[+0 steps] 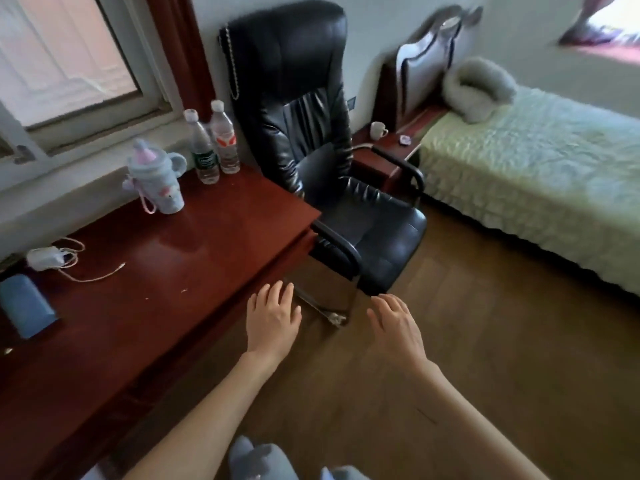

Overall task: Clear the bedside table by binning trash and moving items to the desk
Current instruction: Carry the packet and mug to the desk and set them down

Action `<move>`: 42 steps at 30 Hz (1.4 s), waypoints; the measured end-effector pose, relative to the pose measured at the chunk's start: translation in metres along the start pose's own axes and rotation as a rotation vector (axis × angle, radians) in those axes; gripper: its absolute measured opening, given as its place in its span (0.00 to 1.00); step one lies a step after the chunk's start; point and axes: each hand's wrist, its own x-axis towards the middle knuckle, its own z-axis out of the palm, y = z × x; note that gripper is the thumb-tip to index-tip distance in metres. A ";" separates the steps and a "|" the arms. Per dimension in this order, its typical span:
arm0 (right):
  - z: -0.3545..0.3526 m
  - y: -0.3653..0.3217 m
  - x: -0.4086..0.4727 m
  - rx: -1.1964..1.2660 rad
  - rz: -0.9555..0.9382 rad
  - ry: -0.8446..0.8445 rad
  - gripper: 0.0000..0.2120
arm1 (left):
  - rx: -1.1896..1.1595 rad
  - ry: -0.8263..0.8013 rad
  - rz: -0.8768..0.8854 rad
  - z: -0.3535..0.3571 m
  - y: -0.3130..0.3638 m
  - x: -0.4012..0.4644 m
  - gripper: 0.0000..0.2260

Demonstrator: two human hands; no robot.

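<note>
The dark red bedside table (389, 147) stands behind the chair, beside the bed. On it sit a white mug (377, 130) and a small purple-white item (404, 140). The red-brown desk (166, 271) fills the left side and holds two clear water bottles (216, 142), a pastel plush-covered bottle (156, 178), a white charger with cable (46, 258) and a blue object (24, 306). My left hand (272, 315) hovers at the desk's near corner, fingers apart, empty. My right hand (394, 323) hangs over the floor, fingers apart, empty.
A black leather office chair (329, 150) stands between the desk and the bedside table. A bed with a pale green cover (536, 181) lies to the right, a grey pillow (481, 88) at its head. Wooden floor (485, 341) stretches ahead. A window is above the desk.
</note>
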 end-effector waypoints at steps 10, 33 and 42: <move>-0.102 0.159 -0.051 -0.049 0.277 0.165 0.16 | -0.082 -0.064 0.298 0.036 0.193 0.025 0.21; -0.226 0.393 0.083 -0.115 0.796 0.314 0.20 | -0.174 -0.154 0.829 0.142 0.513 0.291 0.21; -0.243 0.472 0.175 -0.123 0.788 0.240 0.20 | -0.167 -0.213 0.783 0.191 0.570 0.365 0.22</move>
